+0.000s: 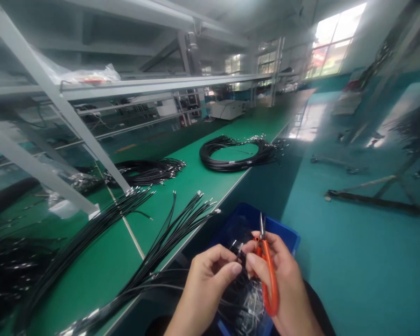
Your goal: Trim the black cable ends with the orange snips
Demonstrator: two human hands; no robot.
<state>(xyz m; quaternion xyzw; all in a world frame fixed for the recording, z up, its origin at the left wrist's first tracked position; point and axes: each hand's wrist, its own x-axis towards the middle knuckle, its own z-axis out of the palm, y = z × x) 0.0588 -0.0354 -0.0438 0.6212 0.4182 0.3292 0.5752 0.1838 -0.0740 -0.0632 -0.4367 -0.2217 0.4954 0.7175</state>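
My left hand (210, 280) is closed, thumb and fingers pinched at what looks like the end of a thin black cable with a small silvery tip (238, 248). Orange-handled pliers (272, 284) lie in my right hand (287, 275), their narrow metal jaws pointing up and away. The thumb and forefinger of that hand meet the cable end close to my left fingertips; the exact contact is too small and blurred to tell. Under both hands is a blue bin (290, 233) with clear and pale small bits (254, 303) inside.
On the green bench (182, 205) lie a bundle of loose black cables (175, 238), a longer bundle (91, 233), a coiled bundle (224, 164) and another coil (147, 171). White shelf posts (80, 126) rise at left. A wheeled rack (381, 191) stands on the floor at right.
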